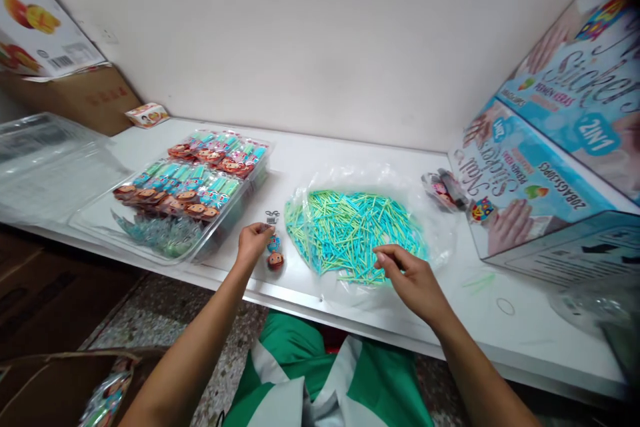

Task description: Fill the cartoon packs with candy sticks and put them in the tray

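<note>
My left hand [254, 242] is closed in a pinch on the edge of a small clear packet [275, 257] printed with a cartoon figure, just above the white table. To its right, a clear plastic bag [440, 240] lies spread open under a pile of thin green and blue sticks [350, 233]. Over the right edge of that pile is my right hand [413, 283], thumb and forefinger pinched together. Whatever those fingertips may hold is too small to make out. Left of my left hand, similar filled packets [185, 187] lie in rows in a clear plastic tray [200, 250].
Blue printed boxes [530, 180] stand at the right, with a dark packet [444, 191] beside them. A few loose green sticks [480, 282] and a rubber band [505, 306] lie nearby. Cartons [65, 93] and a clear lid [45, 160] are at left. An open box with packets [107, 393] sits below.
</note>
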`<move>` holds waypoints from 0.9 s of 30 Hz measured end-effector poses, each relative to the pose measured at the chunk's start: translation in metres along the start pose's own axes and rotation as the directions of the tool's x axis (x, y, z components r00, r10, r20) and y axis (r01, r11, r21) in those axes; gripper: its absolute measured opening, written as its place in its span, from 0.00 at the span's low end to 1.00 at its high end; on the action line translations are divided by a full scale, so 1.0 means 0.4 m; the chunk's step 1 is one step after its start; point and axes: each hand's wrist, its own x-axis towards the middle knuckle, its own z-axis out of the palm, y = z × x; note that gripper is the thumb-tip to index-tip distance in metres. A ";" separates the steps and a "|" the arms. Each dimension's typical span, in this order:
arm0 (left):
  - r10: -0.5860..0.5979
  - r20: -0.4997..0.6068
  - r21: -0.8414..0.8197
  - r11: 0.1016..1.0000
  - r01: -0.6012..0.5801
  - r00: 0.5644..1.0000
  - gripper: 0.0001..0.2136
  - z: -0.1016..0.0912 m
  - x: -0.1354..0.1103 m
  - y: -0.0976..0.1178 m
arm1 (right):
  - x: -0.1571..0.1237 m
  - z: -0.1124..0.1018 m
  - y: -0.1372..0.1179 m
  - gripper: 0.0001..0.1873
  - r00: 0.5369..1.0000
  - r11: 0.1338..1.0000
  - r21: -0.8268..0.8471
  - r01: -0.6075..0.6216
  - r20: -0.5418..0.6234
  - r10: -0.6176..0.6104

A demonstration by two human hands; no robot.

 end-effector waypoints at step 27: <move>0.036 0.275 -0.746 0.638 0.190 0.961 0.20 -0.029 -0.160 0.178 | 0.217 0.155 0.010 0.15 0.996 0.926 -0.367 0.088 0.056 -0.073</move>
